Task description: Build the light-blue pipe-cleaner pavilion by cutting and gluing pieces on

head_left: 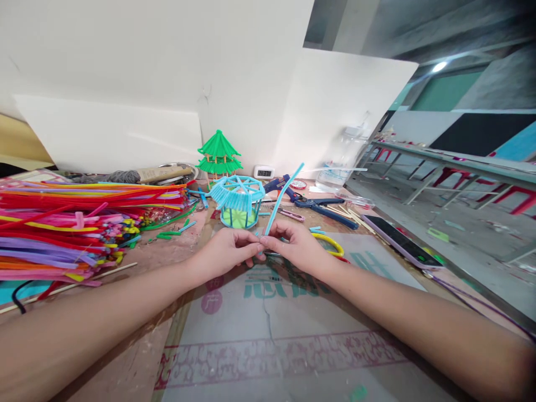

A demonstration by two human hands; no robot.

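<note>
Between my two hands is a light blue pipe cleaner [281,200], its long free end slanting up to the right. My left hand [234,245] has thumb and fingers pinched at its lower end. My right hand [291,241] also pinches it there, the fingertips of both hands almost meeting. Just behind them stands a small round pavilion [238,195] made of blue pipe cleaners, with a partly covered roof frame and a light green base. Farther back is a green tiered pagoda [219,153] of the same fuzzy material.
Bundles of coloured pipe cleaners [62,234] fill the left side. Behind my right hand lie a glue gun [288,190], pliers [330,209] and a yellow ring [330,243]. A phone [400,243], a plastic bottle [341,156] and a small digital clock [264,171] are also on the table.
</note>
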